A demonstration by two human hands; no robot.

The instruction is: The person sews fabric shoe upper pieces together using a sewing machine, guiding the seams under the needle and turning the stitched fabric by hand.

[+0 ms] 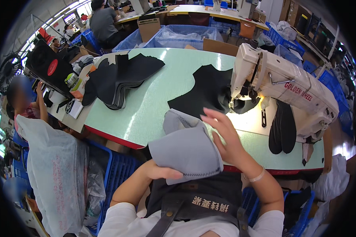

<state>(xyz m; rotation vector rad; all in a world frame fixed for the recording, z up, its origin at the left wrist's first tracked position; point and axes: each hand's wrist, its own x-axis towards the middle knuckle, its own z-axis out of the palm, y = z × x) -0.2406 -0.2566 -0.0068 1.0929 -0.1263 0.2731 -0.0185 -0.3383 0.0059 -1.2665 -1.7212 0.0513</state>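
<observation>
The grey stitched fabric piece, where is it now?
The grey stitched fabric piece is just below centre in the head view, held in the left hand, beside the right hand.

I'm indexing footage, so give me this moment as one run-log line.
left hand: holding grey stitched piece; right hand: open beside it, contact unclear; sewing machine: black piece beneath head

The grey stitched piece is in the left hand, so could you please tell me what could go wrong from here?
The grey stitched piece might slip or fold over, as only the left hand clearly has a grip on it. The open right hand, close to the black fabric at the sewing machine, could brush that fabric out of place.
</observation>
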